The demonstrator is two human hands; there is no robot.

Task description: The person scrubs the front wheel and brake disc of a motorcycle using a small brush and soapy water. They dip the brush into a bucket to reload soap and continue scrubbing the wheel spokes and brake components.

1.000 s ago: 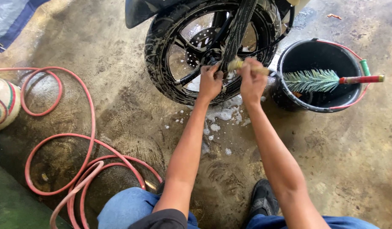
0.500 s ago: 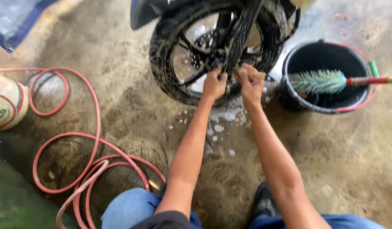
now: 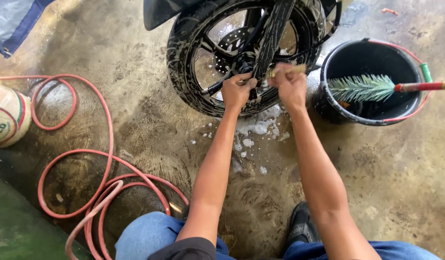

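Floor (image 3: 135, 125): wet concrete is being covered with suds below the wheel; a slip is being risked.
Wheel (image 3: 241, 53): soapy motorcycle front wheel is being held upright at top centre.
Hose (image 3: 87, 159): red coils are lying left of the knees; snagging is judged possible.
Bucket (image 3: 371, 82): black, just right of the wheel, is carrying a long brush (image 3: 376, 87); tipping by an elbow is judged possible.
Left hand (image 3: 236, 90): is being closed on a spoke near the hub.
Right hand (image 3: 290, 84): is being closed on a small brush (image 3: 286, 70), which could be slipping when soapy.

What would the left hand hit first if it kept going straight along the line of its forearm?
Most likely the motorcycle wheel: the left hand already sits at its lower spokes, near the hub. Depth is unclear, so contact can't be confirmed.
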